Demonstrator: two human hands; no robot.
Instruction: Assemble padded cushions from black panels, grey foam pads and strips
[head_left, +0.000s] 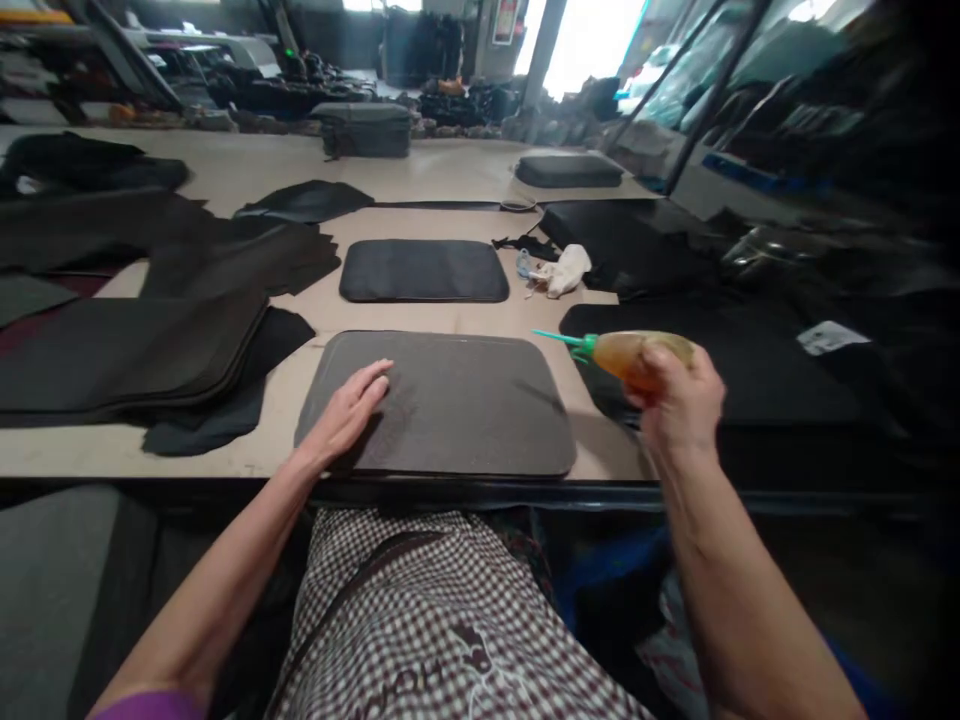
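A dark grey rectangular panel with rounded corners (465,400) lies flat at the table's near edge. On its left part rests my left hand (351,408), fingers stretched out and holding nothing. My right hand (679,390) is wrapped round a squeeze bottle (619,355) of amber liquid, raised to the right of the panel. The bottle's thin green nozzle (559,337) points left, over the panel's far right corner. Behind this panel lies a smaller black padded panel (424,270), which neither hand touches.
Stacked dark sheets (127,350) cover the table's left side. More black material (720,360) lies on the right, with a white label (832,338) on it. A crumpled white cloth (566,270) sits beyond the panels. Farther back are a dark stack (364,130) and another black panel (568,170).
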